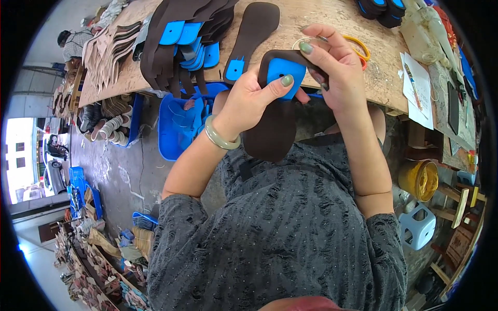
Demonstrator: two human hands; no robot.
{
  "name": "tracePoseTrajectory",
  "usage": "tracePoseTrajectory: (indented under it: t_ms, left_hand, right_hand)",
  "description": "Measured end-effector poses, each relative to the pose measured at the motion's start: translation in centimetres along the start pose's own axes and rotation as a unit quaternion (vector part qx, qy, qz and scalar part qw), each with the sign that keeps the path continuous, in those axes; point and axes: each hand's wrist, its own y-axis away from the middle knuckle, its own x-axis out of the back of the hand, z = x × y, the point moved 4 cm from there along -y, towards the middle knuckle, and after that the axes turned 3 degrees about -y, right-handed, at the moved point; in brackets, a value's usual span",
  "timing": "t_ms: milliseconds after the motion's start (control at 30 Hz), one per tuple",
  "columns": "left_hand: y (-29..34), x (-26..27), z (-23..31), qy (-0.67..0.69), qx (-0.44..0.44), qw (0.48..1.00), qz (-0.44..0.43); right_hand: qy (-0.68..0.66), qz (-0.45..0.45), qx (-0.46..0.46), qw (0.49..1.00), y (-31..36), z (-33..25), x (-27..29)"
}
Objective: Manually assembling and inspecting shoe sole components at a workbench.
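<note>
My left hand (251,98) holds a dark brown insole (270,135) with a bright blue heel pad (282,70). The thumb presses on the blue pad, and the long brown end hangs down toward my lap. At the insole's upper right edge, my right hand (337,67) has its fingers bent inward around the brown rim; part of its grip is hidden. Just beyond, another brown insole (254,28) with a blue piece (235,69) lies on the wooden table (311,13). To its left is a stack of brown insoles (161,67) with several blue pads (191,33).
Beige strips (109,57) spread over the table's left end. Under it stand blue bins (168,129). On the right are yellow tape rolls (358,45), paper with pens (419,93), a yellow bucket (419,180) and a pale blue stool (417,225). A person (78,44) is at far left.
</note>
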Motion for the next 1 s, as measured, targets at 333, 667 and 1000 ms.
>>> tracePoseTrajectory:
  t_ms: [333,667,1000]
  left_hand:
    - [0.6,0.9,0.1,-0.030,-0.005,0.999,0.014]
    - [0.5,0.8,-0.2,0.011,-0.040,0.999,0.028]
    - [0.6,0.9,-0.5,0.028,-0.044,0.995,0.086]
  right_hand:
    - [-0.005,-0.021,0.009,1.000,-0.9,0.3,-0.3]
    - [-0.042,0.004,0.017,0.999,0.2,1.1,-1.6]
    - [0.072,0.048,0.031,0.996,1.5,1.5,-1.2]
